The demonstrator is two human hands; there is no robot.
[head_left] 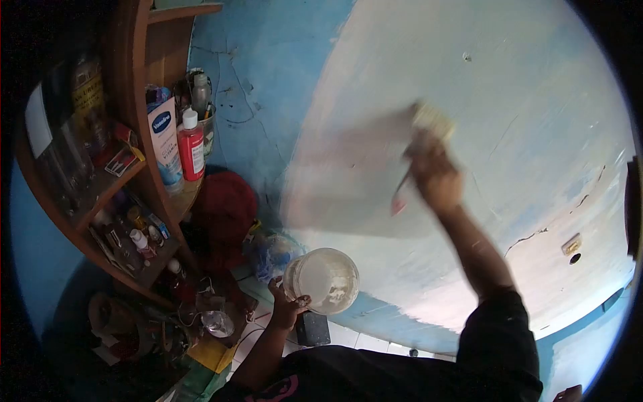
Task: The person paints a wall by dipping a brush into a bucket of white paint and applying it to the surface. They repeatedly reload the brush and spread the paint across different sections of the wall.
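My right hand (pixel 437 175) is raised against the wall (pixel 382 80), fingers closed around a wide paintbrush (pixel 434 122). The pale bristles point up and touch or nearly touch the wall; motion smears hand and brush, and the reddish end of the handle sticks out below. White paint covers most of this wall thinly, with blue at the left and along the bottom. Lower down, my left hand (pixel 288 308) grips the side of a round plastic tub (pixel 345 280). Whitish paint coats its inner wall, and whitish liquid seems to lie inside.
A wooden shelf (pixel 139 100) at the left holds a lotion tube (pixel 165 141), a red bottle (pixel 192 151) and several small items. A red cloth-like thing (pixel 228 201), a plastic bag (pixel 271 253) and a black box (pixel 313 328) sit low near the wall. A socket (pixel 571 244) is at right.
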